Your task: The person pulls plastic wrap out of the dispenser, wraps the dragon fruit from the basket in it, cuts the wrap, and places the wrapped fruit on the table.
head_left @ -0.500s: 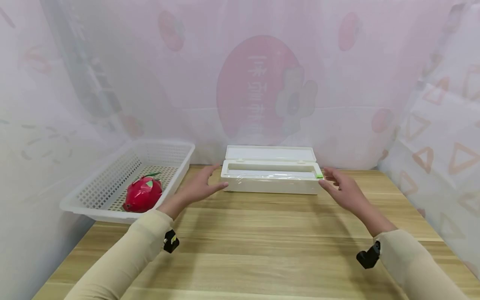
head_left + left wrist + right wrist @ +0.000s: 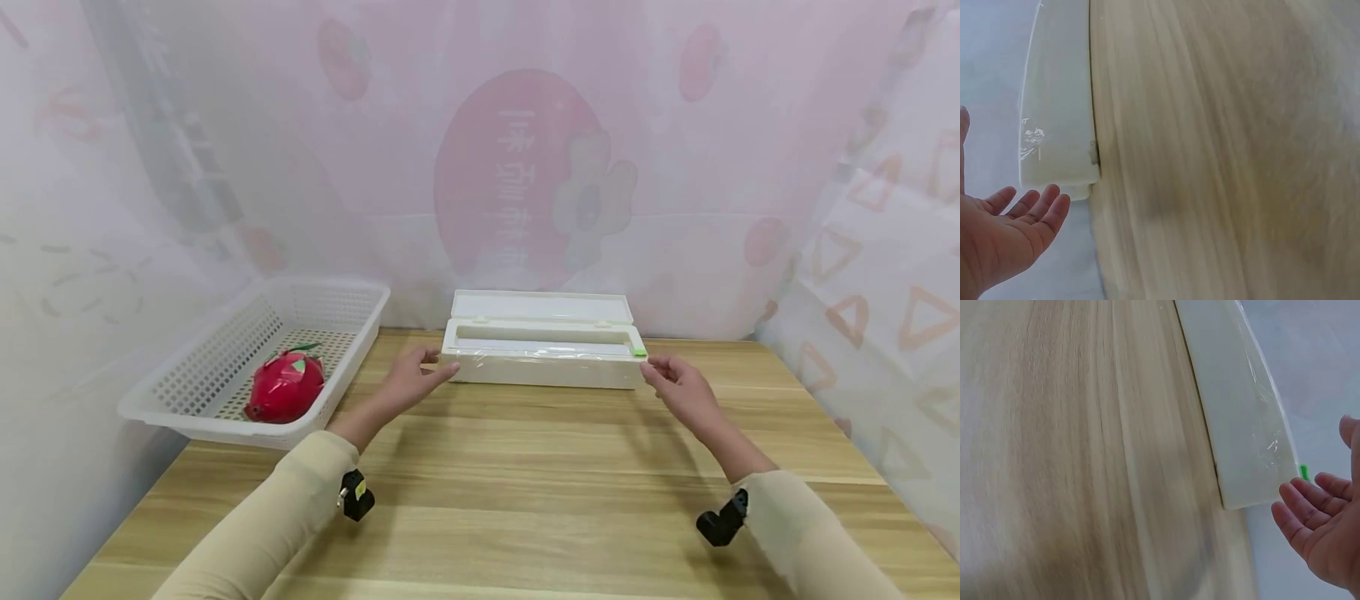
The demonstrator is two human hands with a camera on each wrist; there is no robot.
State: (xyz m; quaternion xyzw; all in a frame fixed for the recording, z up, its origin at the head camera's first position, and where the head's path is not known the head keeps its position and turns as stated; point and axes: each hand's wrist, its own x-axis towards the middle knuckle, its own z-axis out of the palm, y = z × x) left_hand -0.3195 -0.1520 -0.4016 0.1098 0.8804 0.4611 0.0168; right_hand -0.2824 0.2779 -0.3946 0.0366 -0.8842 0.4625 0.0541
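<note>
Head view: both hands (image 2: 408,382) (image 2: 678,387) flanking white box (image 2: 543,365) ends, fingers straight.

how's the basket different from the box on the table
The basket is perforated and lidless; the box is solid-walled with its lid raised. The basket holds a red fruit; the box has clear film across its front. The basket sits left, away from the hands; the box lies between them. Both are white plastic.
</note>
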